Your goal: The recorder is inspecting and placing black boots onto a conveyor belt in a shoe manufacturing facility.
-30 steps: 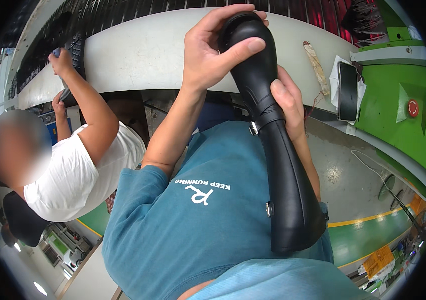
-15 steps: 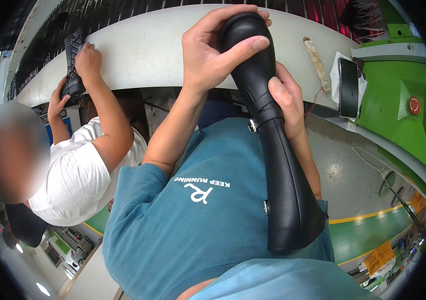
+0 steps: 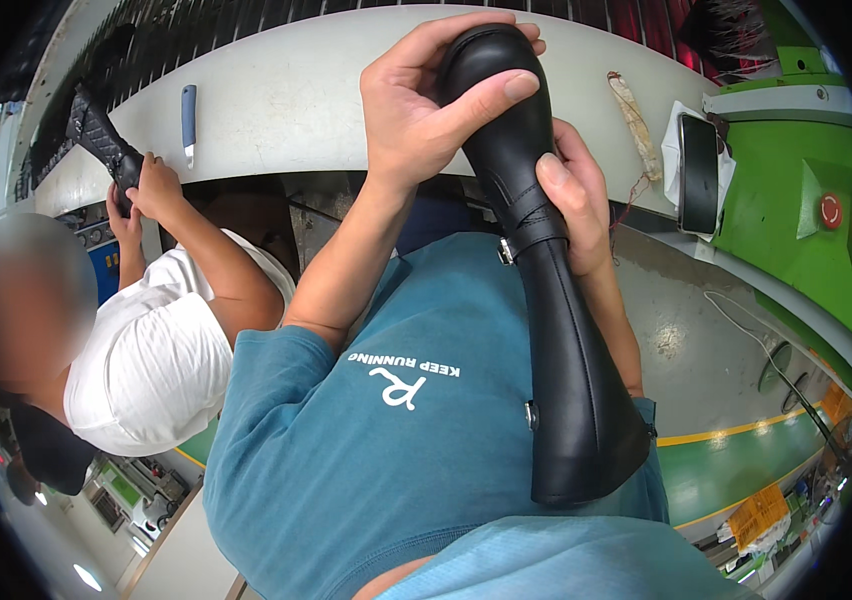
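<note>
A tall black boot (image 3: 586,380) runs from the white worktable's edge back against my chest, its toe away from me and its wide shaft top near me. Two metal buckles show on its left side, one on a strap at the ankle. My left hand (image 3: 411,115) is wrapped round the toe, thumb lying across the front of the boot and fingertips showing past the far side. Closer in, my right hand (image 3: 578,205) grips the boot near the ankle from the right, its thumb on top. The remaining right fingers are partly hidden.
A co-worker in a white shirt (image 3: 151,370) sits at left, holding another black boot (image 3: 106,142). A blue-handled knife (image 3: 189,120) lies on the white worktable (image 3: 276,110). At right are a tape-wrapped bundle (image 3: 634,125), a phone (image 3: 696,175) and a green machine (image 3: 776,180) with a red button (image 3: 830,210).
My hands and the boot have hardly moved. The co-worker's hands have drawn back toward their body and their boot has swung left; the blue-handled knife now shows on the table.
</note>
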`<act>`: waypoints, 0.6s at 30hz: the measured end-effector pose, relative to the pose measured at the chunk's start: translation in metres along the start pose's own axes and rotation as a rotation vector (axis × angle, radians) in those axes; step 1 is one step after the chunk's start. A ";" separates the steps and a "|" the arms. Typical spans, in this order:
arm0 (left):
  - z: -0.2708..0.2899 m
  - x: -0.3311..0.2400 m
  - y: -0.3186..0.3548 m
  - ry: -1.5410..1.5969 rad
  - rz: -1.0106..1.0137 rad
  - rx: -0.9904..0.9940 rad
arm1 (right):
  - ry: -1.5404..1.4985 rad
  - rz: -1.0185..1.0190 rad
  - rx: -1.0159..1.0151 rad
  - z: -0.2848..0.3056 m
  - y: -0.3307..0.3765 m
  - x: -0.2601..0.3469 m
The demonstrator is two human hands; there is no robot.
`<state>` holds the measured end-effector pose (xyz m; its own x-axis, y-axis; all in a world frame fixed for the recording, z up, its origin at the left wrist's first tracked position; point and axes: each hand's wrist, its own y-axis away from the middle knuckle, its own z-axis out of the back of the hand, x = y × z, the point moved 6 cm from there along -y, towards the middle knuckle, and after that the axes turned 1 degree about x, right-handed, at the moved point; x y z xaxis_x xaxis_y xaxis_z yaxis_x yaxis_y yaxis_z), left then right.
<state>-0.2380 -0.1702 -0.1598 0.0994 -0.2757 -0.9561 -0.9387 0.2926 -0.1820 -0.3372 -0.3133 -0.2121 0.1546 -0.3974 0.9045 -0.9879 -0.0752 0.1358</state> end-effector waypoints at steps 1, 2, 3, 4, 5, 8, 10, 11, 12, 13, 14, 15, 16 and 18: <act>-0.003 -0.007 -0.002 -0.051 -0.157 0.033 | -0.012 0.002 0.003 0.000 0.000 0.000; -0.006 -0.013 -0.001 -0.102 -0.313 0.067 | -0.009 0.001 0.000 0.000 0.000 -0.001; -0.007 -0.011 0.000 -0.102 -0.314 0.067 | -0.013 0.001 -0.005 0.000 0.000 -0.001; -0.005 -0.008 0.001 -0.055 -0.281 0.032 | -0.014 -0.003 -0.012 0.000 0.000 -0.001; -0.002 -0.005 0.001 -0.008 -0.248 -0.004 | -0.015 0.002 -0.010 0.000 0.001 -0.001; -0.002 -0.005 0.005 0.025 -0.240 0.011 | -0.013 0.008 0.003 -0.001 0.003 -0.001; -0.003 -0.009 0.006 0.003 -0.251 0.038 | 0.009 0.000 0.017 -0.002 0.005 -0.001; -0.004 -0.011 0.006 -0.022 -0.247 0.052 | 0.006 0.004 0.017 -0.002 0.006 0.000; -0.005 -0.015 0.007 -0.021 -0.263 0.072 | 0.014 0.011 0.022 -0.003 0.007 0.001; -0.004 -0.016 0.008 -0.088 -0.222 0.053 | 0.016 0.023 0.031 -0.004 0.007 0.002; -0.005 -0.017 0.010 -0.158 -0.187 0.042 | 0.016 0.027 0.021 -0.005 0.006 0.004; -0.004 -0.020 0.012 -0.157 -0.183 0.046 | 0.071 0.058 0.022 -0.006 0.006 0.007; -0.004 -0.022 0.013 -0.237 -0.175 0.050 | 0.124 0.075 0.016 -0.007 0.005 0.009; -0.005 -0.025 0.015 -0.322 -0.167 0.063 | 0.158 0.135 0.017 -0.008 0.006 0.017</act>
<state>-0.2559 -0.1634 -0.1378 0.3581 -0.0250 -0.9333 -0.8795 0.3266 -0.3462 -0.3405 -0.3127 -0.1928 0.0157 -0.2563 0.9665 -0.9989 -0.0471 0.0037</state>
